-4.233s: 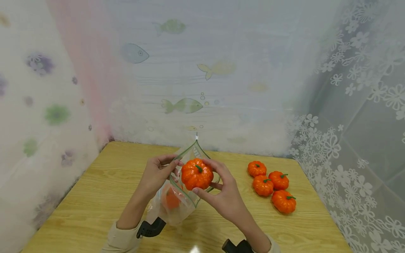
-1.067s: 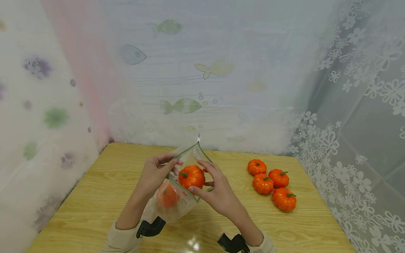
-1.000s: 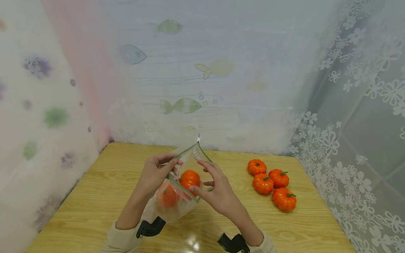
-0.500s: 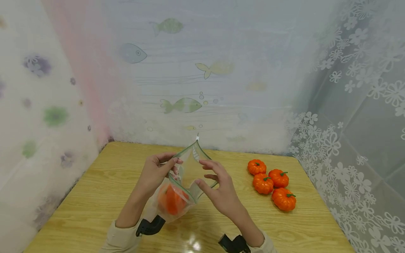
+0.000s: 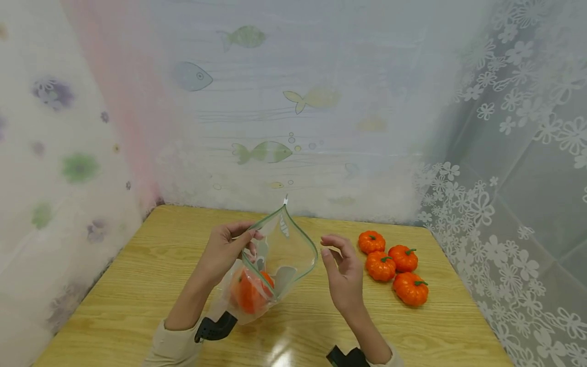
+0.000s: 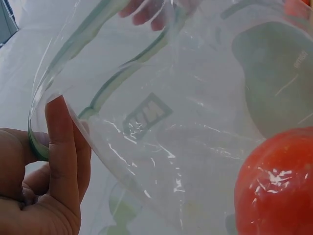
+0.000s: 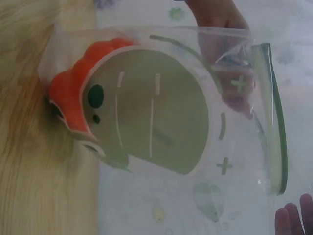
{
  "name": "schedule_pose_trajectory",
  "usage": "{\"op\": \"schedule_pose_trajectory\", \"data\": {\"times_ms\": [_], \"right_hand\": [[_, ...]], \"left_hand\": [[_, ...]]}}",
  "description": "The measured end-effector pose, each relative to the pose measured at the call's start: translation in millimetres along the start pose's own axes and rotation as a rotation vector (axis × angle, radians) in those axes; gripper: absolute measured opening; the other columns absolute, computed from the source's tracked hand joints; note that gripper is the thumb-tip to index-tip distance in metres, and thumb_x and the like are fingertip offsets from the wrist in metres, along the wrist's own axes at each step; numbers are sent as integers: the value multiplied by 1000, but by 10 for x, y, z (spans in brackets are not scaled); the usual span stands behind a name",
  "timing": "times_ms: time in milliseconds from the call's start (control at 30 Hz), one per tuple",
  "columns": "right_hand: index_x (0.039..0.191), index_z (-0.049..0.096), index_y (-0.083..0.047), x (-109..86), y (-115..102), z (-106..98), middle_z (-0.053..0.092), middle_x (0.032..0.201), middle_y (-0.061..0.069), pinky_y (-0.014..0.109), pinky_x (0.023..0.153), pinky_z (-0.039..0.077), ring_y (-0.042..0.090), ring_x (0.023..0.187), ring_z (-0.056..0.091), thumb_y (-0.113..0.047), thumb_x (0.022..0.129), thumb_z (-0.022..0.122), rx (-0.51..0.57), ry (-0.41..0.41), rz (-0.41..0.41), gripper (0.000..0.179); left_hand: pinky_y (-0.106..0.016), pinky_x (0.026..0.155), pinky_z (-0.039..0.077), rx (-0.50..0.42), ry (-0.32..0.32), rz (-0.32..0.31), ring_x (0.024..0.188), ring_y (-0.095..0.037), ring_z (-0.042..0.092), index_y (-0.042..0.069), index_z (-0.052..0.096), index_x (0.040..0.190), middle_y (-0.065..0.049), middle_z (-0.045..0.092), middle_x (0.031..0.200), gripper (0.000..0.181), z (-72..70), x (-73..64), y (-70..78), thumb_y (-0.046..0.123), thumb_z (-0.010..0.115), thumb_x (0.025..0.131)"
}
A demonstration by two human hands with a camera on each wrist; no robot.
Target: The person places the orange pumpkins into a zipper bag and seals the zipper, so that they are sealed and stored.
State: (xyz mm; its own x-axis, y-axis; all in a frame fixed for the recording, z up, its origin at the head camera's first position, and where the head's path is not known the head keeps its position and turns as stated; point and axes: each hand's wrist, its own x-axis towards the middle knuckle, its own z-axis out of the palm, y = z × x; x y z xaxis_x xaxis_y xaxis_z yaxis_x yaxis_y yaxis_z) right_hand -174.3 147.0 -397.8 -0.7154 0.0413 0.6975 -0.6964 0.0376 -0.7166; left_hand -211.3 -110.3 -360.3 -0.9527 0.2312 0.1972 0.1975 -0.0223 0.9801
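Note:
A clear zip bag with a green zip edge stands on the table, its mouth spread wide. My left hand pinches the left rim between thumb and fingers; in the left wrist view that hand has fingers on both sides of the plastic. Low in the bag lie orange pumpkins, seen through the film and overlapping. To the right of the mouth, apart from the bag, my right hand hangs in the air with loosely bent fingers and holds nothing. A green print covers the bag's side in the right wrist view.
On the table's right side sits a group of several small orange pumpkins with green stems, just beyond my right hand. The wooden table ends at a patterned cloth wall behind. A white slider tops the zip.
My right hand lowered a pumpkin into the bag and let it go. It then drew out of the mouth to the right. The left hand stayed on the rim.

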Motion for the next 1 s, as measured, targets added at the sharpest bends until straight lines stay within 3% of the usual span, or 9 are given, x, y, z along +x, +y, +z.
{"op": "schedule_pose_trajectory", "data": {"times_ms": [133,367,533,700,1000], "right_hand": [[118,67,-5,-52,77,-113,62,117,5,20,92,54,18,109,60,9,101,52,21,36,41,27],[116,67,-3,-181,181,-375,63,115,6,17,92,53,14,108,61,13,99,52,-61,42,76,28],[115,67,4,-318,293,-599,65,112,2,17,90,54,12,106,63,5,101,55,-119,105,250,18],[116,62,16,-415,414,-829,68,103,-6,17,86,56,11,97,67,-1,103,56,-111,235,437,22],[120,63,13,-562,561,-1188,68,105,-2,14,86,54,10,99,66,-6,104,58,-192,329,548,26]], "left_hand": [[-23,59,59,7,12,-23,65,-9,64,-14,62,124,-2,71,90,27,-7,-5,5,4,54,104],[-23,59,58,31,-9,-39,65,-10,65,-13,62,123,1,68,89,28,-24,-15,-4,5,52,106],[-23,60,58,27,-3,-42,66,-10,65,-15,61,125,0,69,91,29,-25,-27,-16,6,52,106],[-23,61,59,-3,27,-47,65,-8,65,-15,60,127,3,71,91,30,-19,-34,-19,4,53,106],[-23,61,59,-2,6,-36,66,-8,65,-18,57,129,-1,72,94,32,-33,-37,-14,4,52,106]]}}
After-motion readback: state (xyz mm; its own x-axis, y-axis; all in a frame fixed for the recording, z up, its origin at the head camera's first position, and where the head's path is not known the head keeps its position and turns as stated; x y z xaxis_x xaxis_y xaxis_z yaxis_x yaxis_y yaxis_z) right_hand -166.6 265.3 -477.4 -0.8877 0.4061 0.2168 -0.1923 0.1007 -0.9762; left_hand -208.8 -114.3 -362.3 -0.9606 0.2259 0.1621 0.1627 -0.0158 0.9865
